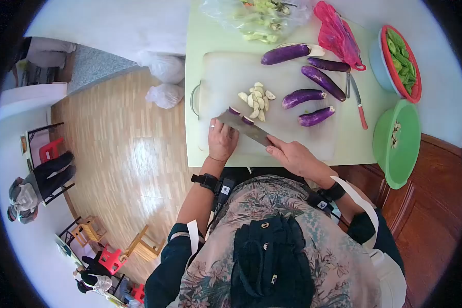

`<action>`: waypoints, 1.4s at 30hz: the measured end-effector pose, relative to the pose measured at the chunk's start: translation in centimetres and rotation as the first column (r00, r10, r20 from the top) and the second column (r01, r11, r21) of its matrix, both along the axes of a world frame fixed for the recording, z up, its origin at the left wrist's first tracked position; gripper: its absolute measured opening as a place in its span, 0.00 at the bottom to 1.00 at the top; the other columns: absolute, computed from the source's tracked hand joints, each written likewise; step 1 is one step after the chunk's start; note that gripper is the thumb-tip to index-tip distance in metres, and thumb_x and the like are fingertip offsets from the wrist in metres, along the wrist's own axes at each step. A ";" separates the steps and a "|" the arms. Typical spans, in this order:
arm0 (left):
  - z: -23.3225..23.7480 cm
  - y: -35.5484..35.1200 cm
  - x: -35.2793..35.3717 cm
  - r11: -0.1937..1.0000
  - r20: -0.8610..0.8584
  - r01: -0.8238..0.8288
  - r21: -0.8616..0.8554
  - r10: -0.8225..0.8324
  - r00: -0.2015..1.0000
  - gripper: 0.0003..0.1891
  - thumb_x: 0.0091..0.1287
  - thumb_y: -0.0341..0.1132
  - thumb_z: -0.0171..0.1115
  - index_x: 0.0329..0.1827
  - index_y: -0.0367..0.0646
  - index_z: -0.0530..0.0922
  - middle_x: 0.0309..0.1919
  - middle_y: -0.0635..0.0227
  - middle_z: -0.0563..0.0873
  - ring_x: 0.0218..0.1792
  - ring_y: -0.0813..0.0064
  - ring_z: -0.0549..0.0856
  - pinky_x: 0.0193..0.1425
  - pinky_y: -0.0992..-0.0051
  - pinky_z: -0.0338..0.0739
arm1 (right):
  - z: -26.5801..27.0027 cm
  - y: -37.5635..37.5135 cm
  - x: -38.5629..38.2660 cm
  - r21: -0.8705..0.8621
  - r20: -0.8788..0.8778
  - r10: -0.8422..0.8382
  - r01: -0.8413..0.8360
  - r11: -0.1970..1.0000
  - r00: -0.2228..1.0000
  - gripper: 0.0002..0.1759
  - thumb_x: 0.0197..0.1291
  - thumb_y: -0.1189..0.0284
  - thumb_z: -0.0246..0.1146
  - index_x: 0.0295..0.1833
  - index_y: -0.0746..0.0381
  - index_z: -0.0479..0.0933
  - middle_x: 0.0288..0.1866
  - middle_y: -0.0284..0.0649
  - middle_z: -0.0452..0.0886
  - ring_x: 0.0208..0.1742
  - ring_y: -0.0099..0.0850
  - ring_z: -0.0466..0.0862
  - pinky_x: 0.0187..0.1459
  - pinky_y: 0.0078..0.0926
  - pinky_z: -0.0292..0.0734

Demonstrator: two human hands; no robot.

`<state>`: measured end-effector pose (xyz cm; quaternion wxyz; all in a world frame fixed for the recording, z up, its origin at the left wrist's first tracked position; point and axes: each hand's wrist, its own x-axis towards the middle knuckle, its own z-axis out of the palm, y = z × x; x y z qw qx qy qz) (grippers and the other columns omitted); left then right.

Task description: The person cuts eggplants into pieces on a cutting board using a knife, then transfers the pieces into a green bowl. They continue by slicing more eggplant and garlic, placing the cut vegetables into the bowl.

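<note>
My right hand (296, 157) is closed round the handle of a cleaver (246, 128), whose broad blade lies slantwise over the near part of the white cutting board (287, 138). My left hand (223, 138) is closed beside the blade, its fingers bent down; what it holds, if anything, is hidden. Purple-skinned eggplant pieces (234, 110) show along the blade's far edge. Just beyond them lies a small pile of cut pale pieces (258, 100). Several whole eggplants (304, 97) lie at the right of the board, with one partly peeled eggplant (286, 53) at the far side.
A red-handled knife (359, 100) lies right of the board. Further right stand a green basin (413, 131) and a red basket (417, 64) of green vegetables. Pink plastic (336, 36) and a clear bag (231, 15) lie behind. A person (36, 187) sits far left.
</note>
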<state>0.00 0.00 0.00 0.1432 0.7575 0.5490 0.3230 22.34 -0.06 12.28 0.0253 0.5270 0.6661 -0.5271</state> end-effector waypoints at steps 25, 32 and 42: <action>0.6 0.3 -0.1 0.991 0.051 -0.089 0.104 0.084 0.995 0.17 0.51 0.20 0.64 0.45 0.36 0.76 0.41 0.57 0.78 0.40 0.55 0.78 0.45 0.64 0.75 | -0.9 0.9 -1.2 -0.051 -0.172 -0.147 0.141 0.989 0.974 0.26 0.70 0.55 0.46 0.61 0.63 0.70 0.28 0.58 0.76 0.31 0.54 0.79 0.37 0.42 0.73; 1.0 0.2 0.0 0.996 0.016 -0.068 0.060 0.067 0.998 0.17 0.49 0.21 0.62 0.45 0.37 0.77 0.37 0.58 0.76 0.38 0.55 0.77 0.43 0.64 0.75 | -0.8 -0.4 0.0 0.014 -0.141 -0.057 0.059 0.998 0.988 0.28 0.70 0.52 0.44 0.62 0.62 0.69 0.31 0.59 0.79 0.35 0.56 0.80 0.40 0.47 0.73; 0.8 0.2 0.2 0.995 0.025 -0.073 0.072 0.071 0.997 0.20 0.47 0.20 0.63 0.47 0.38 0.77 0.39 0.57 0.77 0.40 0.54 0.77 0.45 0.63 0.75 | -0.8 0.3 -1.3 0.017 -0.018 0.017 -0.017 1.000 1.000 0.28 0.70 0.56 0.46 0.64 0.66 0.66 0.27 0.58 0.76 0.28 0.51 0.79 0.34 0.40 0.72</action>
